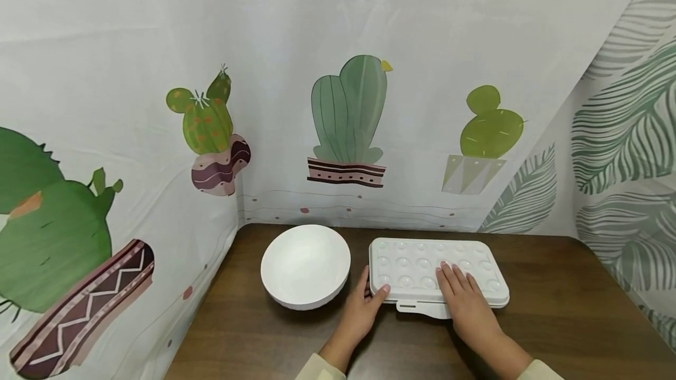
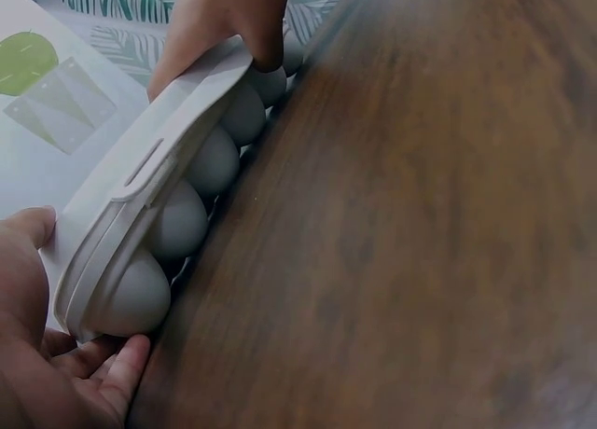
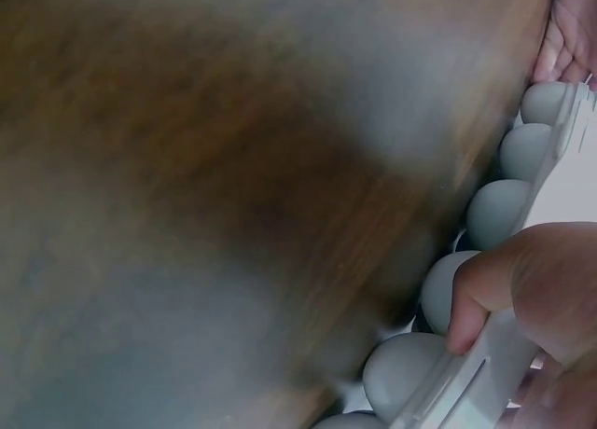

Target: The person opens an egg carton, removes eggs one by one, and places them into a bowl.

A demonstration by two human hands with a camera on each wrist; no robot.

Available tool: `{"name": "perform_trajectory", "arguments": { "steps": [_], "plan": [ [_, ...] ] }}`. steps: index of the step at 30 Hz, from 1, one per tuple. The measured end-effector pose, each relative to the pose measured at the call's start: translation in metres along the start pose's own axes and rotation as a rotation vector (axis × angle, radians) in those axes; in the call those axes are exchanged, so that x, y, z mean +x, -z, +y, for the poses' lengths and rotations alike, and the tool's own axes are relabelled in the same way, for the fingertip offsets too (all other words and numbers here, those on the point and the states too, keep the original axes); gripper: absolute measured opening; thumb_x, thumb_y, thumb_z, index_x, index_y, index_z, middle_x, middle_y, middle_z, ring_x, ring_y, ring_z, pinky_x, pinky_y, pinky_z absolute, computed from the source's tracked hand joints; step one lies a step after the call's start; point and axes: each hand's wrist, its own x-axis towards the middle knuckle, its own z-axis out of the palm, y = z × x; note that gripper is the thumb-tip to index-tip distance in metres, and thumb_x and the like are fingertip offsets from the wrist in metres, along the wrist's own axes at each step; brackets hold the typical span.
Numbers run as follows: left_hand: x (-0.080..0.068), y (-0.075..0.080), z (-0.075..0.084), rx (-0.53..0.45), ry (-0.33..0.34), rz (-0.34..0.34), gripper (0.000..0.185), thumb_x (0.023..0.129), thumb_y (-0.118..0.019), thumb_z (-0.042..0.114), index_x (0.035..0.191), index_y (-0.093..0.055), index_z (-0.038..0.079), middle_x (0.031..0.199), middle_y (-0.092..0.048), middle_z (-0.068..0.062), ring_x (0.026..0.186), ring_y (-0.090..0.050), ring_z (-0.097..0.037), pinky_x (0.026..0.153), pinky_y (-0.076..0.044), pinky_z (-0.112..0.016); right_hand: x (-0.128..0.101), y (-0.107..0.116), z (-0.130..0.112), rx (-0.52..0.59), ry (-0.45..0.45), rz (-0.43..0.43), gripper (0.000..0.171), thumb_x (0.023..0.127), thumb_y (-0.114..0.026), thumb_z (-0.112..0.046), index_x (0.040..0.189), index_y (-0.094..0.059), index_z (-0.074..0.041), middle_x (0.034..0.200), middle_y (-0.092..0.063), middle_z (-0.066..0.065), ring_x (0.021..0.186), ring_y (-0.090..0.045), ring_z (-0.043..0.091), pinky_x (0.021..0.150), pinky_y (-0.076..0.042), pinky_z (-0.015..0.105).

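A white egg box (image 1: pixel 422 263) with a dimpled lid lies closed on the brown table (image 1: pixel 554 309). My left hand (image 1: pixel 372 293) grips its near left corner, thumb on top of the lid and fingers at the side. In the left wrist view that hand (image 2: pixel 56 354) cups the corner of the box (image 2: pixel 140 186). My right hand (image 1: pixel 456 283) lies on the lid with straight fingers. In the right wrist view its thumb (image 3: pixel 485 289) curls over the lid's front edge near the latch, above the rounded grey cups (image 3: pixel 494 210).
A white bowl (image 1: pixel 305 265) stands just left of the box, close to my left hand. Printed cactus and leaf curtains close in the table at the back, left and right. Bare wood stretches to the right of the box and along the front.
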Motion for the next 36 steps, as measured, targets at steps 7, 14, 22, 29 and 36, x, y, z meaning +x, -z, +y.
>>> {"name": "perform_trajectory", "arguments": {
  "steps": [7, 14, 22, 29, 36],
  "plan": [
    [0.000, 0.000, 0.001, -0.003, 0.004, -0.004, 0.086, 0.096, -0.063, 0.051, 0.160, -0.027, 0.007, 0.136, -0.062, -0.017, 0.119, -0.062, -0.018, 0.094, -0.054, -0.027, 0.001, 0.004, 0.000, 0.005, -0.003, -0.029, 0.075, 0.072, -0.066, 0.015, 0.144, -0.047, 0.005, 0.151, -0.048, 0.025, 0.136, -0.050, 0.044, 0.108, -0.042, 0.060],
    [-0.001, 0.001, 0.001, -0.010, 0.007, -0.004, 0.085, 0.096, -0.063, 0.050, 0.160, -0.027, 0.008, 0.134, -0.063, -0.016, 0.117, -0.063, -0.017, 0.092, -0.053, -0.025, 0.002, 0.009, -0.001, 0.011, -0.002, -0.059, 0.075, 0.072, -0.066, 0.014, 0.144, -0.046, 0.005, 0.152, -0.047, 0.025, 0.137, -0.049, 0.045, 0.108, -0.042, 0.061],
    [0.000, 0.001, 0.001, -0.014, -0.005, -0.010, 0.084, 0.096, -0.063, 0.049, 0.160, -0.027, 0.008, 0.132, -0.064, -0.016, 0.115, -0.064, -0.017, 0.091, -0.054, -0.024, 0.001, 0.010, -0.001, 0.017, -0.007, -0.073, 0.079, 0.070, -0.065, 0.014, 0.145, -0.045, 0.006, 0.153, -0.044, 0.026, 0.138, -0.047, 0.046, 0.110, -0.040, 0.062],
    [0.000, 0.001, 0.001, -0.009, -0.005, -0.006, 0.083, 0.096, -0.062, 0.050, 0.160, -0.028, 0.008, 0.134, -0.063, -0.018, 0.118, -0.063, -0.019, 0.094, -0.054, -0.029, -0.001, 0.007, 0.000, 0.022, 0.000, -0.042, 0.079, 0.069, -0.063, 0.014, 0.146, -0.043, 0.006, 0.153, -0.044, 0.026, 0.138, -0.046, 0.046, 0.110, -0.040, 0.062],
    [0.000, 0.000, 0.000, -0.009, 0.010, 0.001, 0.080, 0.098, -0.058, 0.052, 0.160, -0.028, 0.010, 0.135, -0.063, -0.018, 0.120, -0.063, -0.020, 0.098, -0.054, -0.033, -0.001, 0.004, 0.001, 0.024, -0.008, -0.052, 0.077, 0.073, -0.061, 0.014, 0.147, -0.042, 0.005, 0.155, -0.043, 0.025, 0.141, -0.044, 0.045, 0.112, -0.038, 0.062]
  ]
}}
